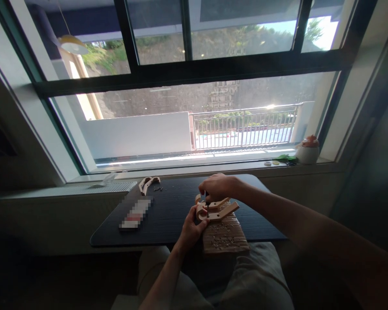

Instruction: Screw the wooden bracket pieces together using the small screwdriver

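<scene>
My left hand (191, 227) grips the curved end of a light wooden piece (217, 209) with forked arms, held over the near edge of a dark table (171, 215). My right hand (214, 187) is closed above it, pinching a small dark tool (207, 202) that points straight down onto the wood. Under the piece lies a brown cardboard sheet (224, 239) with rows of small holes, resting partly on the table and partly on my lap.
Another curved wooden part (148, 183) and a few small dark screws (157, 188) lie at the table's far left. A flat blurred box (136, 213) sits left of centre. On the window sill stand a white pot (307, 151) and green scraps (285, 159).
</scene>
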Motion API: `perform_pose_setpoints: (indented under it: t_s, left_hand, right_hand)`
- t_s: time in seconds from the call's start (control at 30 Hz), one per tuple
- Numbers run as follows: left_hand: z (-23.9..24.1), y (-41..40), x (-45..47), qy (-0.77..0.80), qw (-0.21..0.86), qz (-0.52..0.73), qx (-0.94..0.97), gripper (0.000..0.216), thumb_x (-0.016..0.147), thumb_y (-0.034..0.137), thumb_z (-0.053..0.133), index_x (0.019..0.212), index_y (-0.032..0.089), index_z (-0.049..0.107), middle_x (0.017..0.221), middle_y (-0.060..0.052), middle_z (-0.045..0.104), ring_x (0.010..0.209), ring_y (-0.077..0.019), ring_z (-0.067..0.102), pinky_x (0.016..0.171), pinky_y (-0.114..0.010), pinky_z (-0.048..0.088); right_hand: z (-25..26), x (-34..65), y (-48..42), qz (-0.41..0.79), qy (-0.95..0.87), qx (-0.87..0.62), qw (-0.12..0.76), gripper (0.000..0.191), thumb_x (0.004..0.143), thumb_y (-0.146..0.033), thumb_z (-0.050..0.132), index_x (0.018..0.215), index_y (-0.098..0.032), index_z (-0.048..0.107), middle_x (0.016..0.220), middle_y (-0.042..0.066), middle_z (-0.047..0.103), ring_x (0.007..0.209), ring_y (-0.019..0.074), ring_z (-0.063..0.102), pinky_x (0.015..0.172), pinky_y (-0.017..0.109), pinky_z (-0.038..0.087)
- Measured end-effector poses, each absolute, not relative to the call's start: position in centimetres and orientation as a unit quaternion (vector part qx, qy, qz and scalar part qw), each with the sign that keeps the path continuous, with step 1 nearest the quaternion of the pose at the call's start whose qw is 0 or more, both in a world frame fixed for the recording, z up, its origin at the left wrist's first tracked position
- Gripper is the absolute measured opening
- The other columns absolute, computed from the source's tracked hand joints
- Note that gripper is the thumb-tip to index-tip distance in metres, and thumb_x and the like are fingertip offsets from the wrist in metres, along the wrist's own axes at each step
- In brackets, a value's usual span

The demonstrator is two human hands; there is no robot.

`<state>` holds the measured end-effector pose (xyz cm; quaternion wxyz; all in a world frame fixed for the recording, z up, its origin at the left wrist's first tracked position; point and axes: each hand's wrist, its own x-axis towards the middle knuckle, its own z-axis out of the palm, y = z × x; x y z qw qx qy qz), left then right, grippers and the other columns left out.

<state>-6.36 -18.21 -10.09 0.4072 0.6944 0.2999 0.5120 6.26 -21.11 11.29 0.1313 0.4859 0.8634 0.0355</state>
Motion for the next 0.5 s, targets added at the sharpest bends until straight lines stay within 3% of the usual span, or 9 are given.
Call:
perform_pose_setpoints:
  t_s: [0.2, 0.5]
  left_hand:
    - [-9.7, -18.5, -6.5, 0.315, 0.395, 0.503, 0.701, 0.034, 0.074, 0.022, 0.062, 0.106, 0.020, 0.052, 0.097, -0.002, 0.061, 0.089, -0.0159, 0.055, 0.087, -0.028, 0.040]
    - [-9.8, -18.4, -6.4, 0.306, 0.404, 0.507, 0.697, 0.033, 0.073, 0.021, 0.062, 0.104, 0.020, 0.052, 0.094, -0.001, 0.061, 0.088, -0.0155, 0.055, 0.086, -0.027, 0.040]
  right_hand:
    - [10.6, 6.5, -20.7, 0.029, 0.874, 0.467, 0.130, 0.030, 0.072, -0.015, 0.057, 0.099, -0.015, 0.069, 0.095, 0.009, 0.068, 0.086, 0.0198, 0.059, 0.068, 0.025, 0.039]
    - [9.8, 6.5, -20.3, 0.040, 0.866, 0.479, 0.135, 0.029, 0.073, -0.018, 0.056, 0.099, -0.013, 0.069, 0.093, 0.012, 0.069, 0.083, 0.0208, 0.060, 0.066, 0.026, 0.040]
